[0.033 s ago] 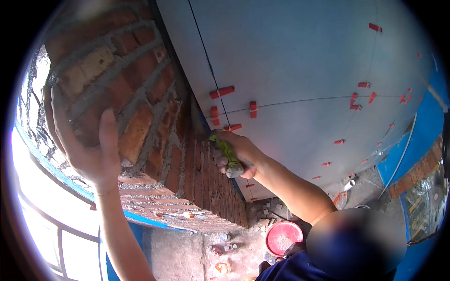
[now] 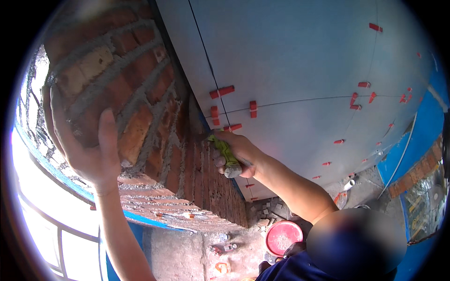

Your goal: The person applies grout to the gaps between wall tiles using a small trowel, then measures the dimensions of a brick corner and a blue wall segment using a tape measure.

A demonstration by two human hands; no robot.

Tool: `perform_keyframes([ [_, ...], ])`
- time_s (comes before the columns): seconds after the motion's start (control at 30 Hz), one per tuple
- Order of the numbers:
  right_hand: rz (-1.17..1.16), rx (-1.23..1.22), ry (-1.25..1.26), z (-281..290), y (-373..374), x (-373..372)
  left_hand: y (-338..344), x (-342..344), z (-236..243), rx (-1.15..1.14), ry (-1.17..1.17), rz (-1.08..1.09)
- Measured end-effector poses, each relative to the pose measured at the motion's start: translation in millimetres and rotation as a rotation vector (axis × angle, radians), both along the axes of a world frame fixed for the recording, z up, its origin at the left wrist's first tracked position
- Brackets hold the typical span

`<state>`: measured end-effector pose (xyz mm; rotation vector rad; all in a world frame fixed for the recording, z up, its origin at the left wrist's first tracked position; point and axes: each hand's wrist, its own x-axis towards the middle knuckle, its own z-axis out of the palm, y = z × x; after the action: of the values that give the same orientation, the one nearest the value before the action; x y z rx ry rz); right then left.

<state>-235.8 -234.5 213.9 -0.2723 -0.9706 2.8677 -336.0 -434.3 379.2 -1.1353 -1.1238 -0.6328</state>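
My left hand (image 2: 91,159) is raised at the left edge of a brick wall (image 2: 136,126), fingers stretched upward and thumb apart. It seems to rest against the rough brick and mortar, though the contact is partly hidden. My right hand (image 2: 239,152) is closed around the green handle of a hand tool (image 2: 226,152), whose butt end is grey. The tool's far end is hard to make out at the narrow gap between the bricks and the large grey tiles (image 2: 290,51). Red tile-levelling wedges (image 2: 222,92) sit along the joints close to this hand.
A red round bucket (image 2: 284,238) stands on the floor below, near broken rubble (image 2: 267,216). A white pipe piece (image 2: 349,185) lies farther right. Blue panels (image 2: 398,152) line the right side, and a bright barred window (image 2: 56,225) is at lower left.
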Motion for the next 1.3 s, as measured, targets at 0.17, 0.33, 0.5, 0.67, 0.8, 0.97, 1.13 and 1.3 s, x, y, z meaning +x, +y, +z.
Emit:
perform_keyframes([
  [0.17, 0.142, -0.010, -0.035, 14.2, 5.0, -0.3, -1.6, -3.6, 1.3, -0.007, 0.007, 0.022],
  [0.33, 0.119, 0.093, -0.067, 16.9, -28.1, 40.6, -1.6, -0.2, -1.7, 0.037, -0.072, -0.013],
  [0.5, 0.050, 0.144, 0.052, 20.5, -30.9, 57.7, -0.5, 0.0, -1.2, 0.034, -0.053, -0.020],
  [0.67, -0.022, 0.170, 0.049, 40.2, -20.1, 26.6, -2.2, 4.2, 3.4, 0.030, -0.024, 0.029],
  [0.8, -0.078, 0.152, 0.065, 43.0, -23.2, 17.7, -3.7, 4.1, 2.9, 0.026, -0.024, 0.021],
  [0.97, -0.116, 0.060, 0.119, 46.0, -21.8, 8.1, -1.8, 0.5, -0.3, 0.036, -0.021, 0.026],
  [1.13, -0.084, -0.012, 0.111, 64.2, -24.9, -7.0, -3.5, 1.5, -0.4, 0.030, -0.036, 0.007],
  [1.3, 0.011, -0.049, 0.072, 69.0, -20.7, -10.7, -1.3, 0.4, -2.7, 0.035, -0.057, -0.037],
])
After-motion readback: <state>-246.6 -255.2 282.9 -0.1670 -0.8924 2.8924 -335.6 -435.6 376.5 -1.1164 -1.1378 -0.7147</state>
